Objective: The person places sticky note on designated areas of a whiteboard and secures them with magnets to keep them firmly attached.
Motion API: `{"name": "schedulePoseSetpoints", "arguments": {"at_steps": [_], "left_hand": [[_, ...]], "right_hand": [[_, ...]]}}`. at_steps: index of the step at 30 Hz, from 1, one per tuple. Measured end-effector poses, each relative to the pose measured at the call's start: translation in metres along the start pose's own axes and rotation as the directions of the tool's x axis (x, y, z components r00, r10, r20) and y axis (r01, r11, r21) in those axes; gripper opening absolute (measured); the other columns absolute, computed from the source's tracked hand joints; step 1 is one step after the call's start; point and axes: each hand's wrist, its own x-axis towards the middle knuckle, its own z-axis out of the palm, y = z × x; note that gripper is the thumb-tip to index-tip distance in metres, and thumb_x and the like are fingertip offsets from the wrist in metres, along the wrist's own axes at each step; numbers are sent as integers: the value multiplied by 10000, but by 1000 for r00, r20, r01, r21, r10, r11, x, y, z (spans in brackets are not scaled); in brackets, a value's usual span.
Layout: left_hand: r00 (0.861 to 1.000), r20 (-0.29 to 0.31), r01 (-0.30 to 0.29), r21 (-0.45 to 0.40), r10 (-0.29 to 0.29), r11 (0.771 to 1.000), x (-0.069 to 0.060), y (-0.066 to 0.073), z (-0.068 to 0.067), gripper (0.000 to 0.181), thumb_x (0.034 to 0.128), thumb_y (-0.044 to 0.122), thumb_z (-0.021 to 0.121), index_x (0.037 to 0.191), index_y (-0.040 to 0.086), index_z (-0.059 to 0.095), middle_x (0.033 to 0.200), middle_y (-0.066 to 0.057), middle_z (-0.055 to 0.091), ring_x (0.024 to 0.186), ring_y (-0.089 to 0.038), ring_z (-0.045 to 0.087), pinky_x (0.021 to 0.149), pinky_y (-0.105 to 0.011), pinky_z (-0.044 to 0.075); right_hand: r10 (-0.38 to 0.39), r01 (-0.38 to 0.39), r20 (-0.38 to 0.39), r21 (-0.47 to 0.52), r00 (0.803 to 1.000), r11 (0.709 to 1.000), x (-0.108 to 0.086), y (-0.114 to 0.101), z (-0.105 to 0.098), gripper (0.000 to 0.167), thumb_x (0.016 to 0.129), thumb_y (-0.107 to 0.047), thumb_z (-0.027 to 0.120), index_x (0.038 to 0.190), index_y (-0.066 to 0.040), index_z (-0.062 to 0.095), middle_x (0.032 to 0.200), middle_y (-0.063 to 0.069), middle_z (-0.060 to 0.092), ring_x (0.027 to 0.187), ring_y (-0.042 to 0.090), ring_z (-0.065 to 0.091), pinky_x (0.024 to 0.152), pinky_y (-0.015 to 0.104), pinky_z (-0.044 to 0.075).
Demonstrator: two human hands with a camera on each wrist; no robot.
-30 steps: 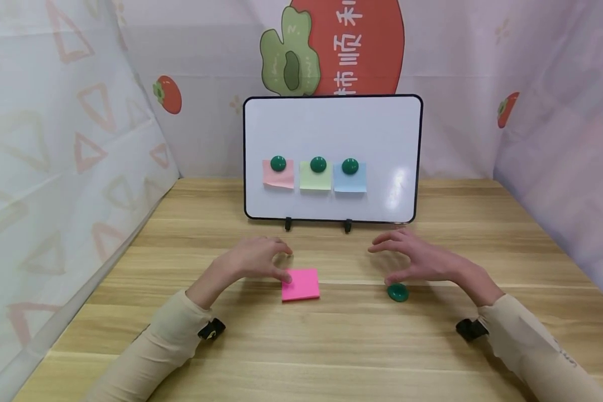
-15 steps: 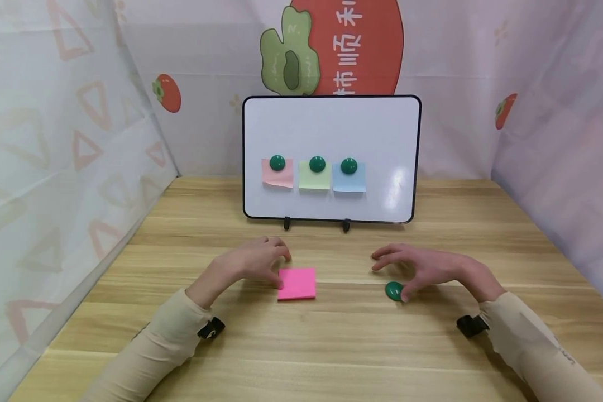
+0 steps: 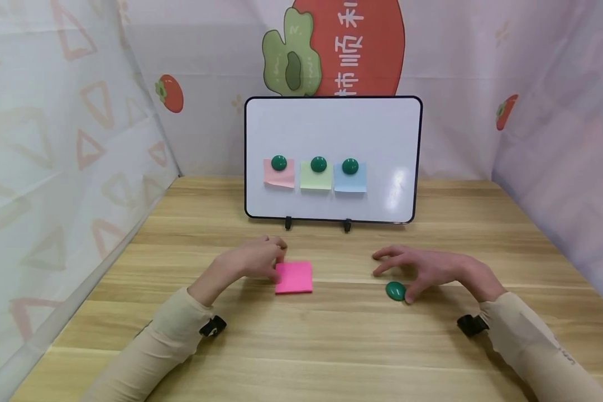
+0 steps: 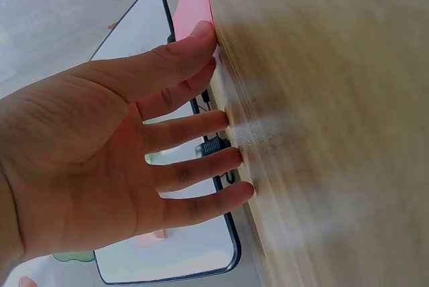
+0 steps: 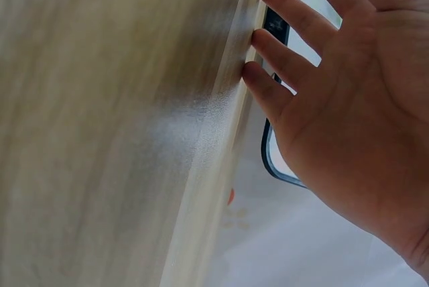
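In the head view a bright pink sticky note pad (image 3: 293, 277) lies on the table, left of centre. My left hand (image 3: 253, 258) is at its left edge. In the left wrist view the thumb and index finger of that hand (image 4: 100, 133) pinch a pink sheet (image 4: 192, 12), which bends up; the other fingers are spread. A round green magnet (image 3: 395, 290) lies on the table to the right. My right hand (image 3: 427, 268) is beside it, thumb tip close to its right side, the other fingers extended beyond it. The right wrist view shows the right hand (image 5: 362, 106) without the magnet.
A whiteboard (image 3: 382, 134) stands on small black feet (image 3: 348, 225) at the back. Green magnets hold a pink note (image 3: 279, 177), a green note (image 3: 315, 180) and a blue note (image 3: 350, 182) on it. Patterned cloth (image 3: 55, 111) encloses the table's sides and back.
The pink pad has shifted left and slightly away with the left hand, whose thumb has closed toward its fingers. The right hand has lowered, its thumb passing to the magnet's right side.
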Motion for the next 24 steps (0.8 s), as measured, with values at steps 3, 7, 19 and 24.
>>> {"name": "schedulePoseSetpoints", "arguments": {"at_steps": [3,7,19,24], "left_hand": [[1000,-9,-7,-6,7,1000,1,-1,0,167,863,289,770,800,165,678,1489,-109,481,1337,-385,462,1005,-471,458],[999,-31,-16,-16,15,1000,2,-3,1,236,859,278,774,703,176,630,1473,-106,503,1320,-406,477,981,-469,468],[997,-69,-15,-17,14,1000,2,-5,0,171,926,295,702,1030,163,732,1395,-67,574,1170,-298,562,943,-434,477],[997,-70,-11,-9,11,1000,3,-4,0,242,925,303,699,1107,146,723,1381,-59,581,1165,-287,564,949,-441,475]], "right_hand": [[6,-6,8,5,1000,1000,0,1,1,590,767,-312,843,1314,-326,623,1574,94,312,1450,401,251,1084,698,237],[12,-12,10,2,1000,1000,0,0,1,559,772,-241,838,1285,-341,643,1578,92,308,1452,398,246,1083,695,242],[3,-3,-14,32,1000,999,0,2,0,371,804,-263,815,1149,-351,709,1571,107,359,1455,447,237,1089,734,200],[24,-23,-21,44,999,999,-1,4,1,389,787,-272,830,1145,-363,711,1575,90,355,1462,431,233,1093,735,192]]}}
